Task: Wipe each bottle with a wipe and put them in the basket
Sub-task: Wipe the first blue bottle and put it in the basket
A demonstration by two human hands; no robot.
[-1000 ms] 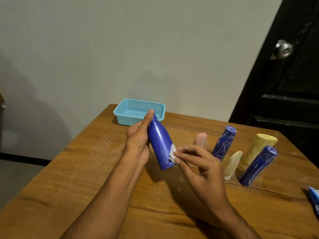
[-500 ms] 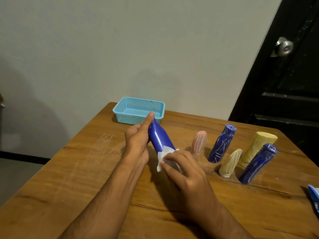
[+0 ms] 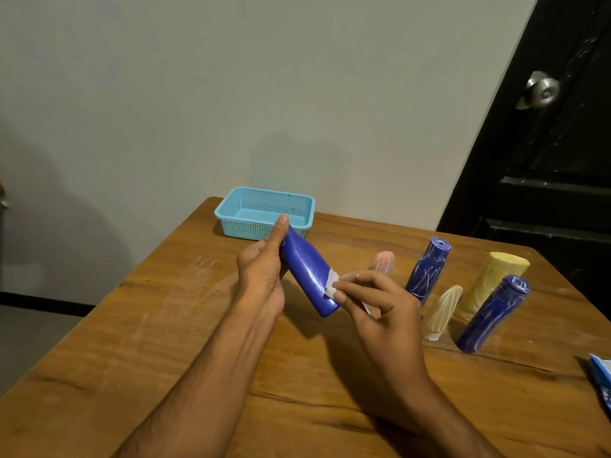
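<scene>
my left hand point(image 3: 261, 272) grips a tilted bottle point(image 3: 309, 276) so right fingers point(image 3: 350, 280), pinching a wipe point(image 3: 331, 284), can rub it.

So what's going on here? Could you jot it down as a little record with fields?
Left hand: left hand grips the held blue bottle, tilted above the table
Right hand: right hand pinches a white wipe against the bottle's lower part
Basket: light blue basket at the far edge, nothing visible inside
Waiting bottles: two blue, one pink, one yellow, one cream
Right edge: blue packet, partly cut off
</scene>
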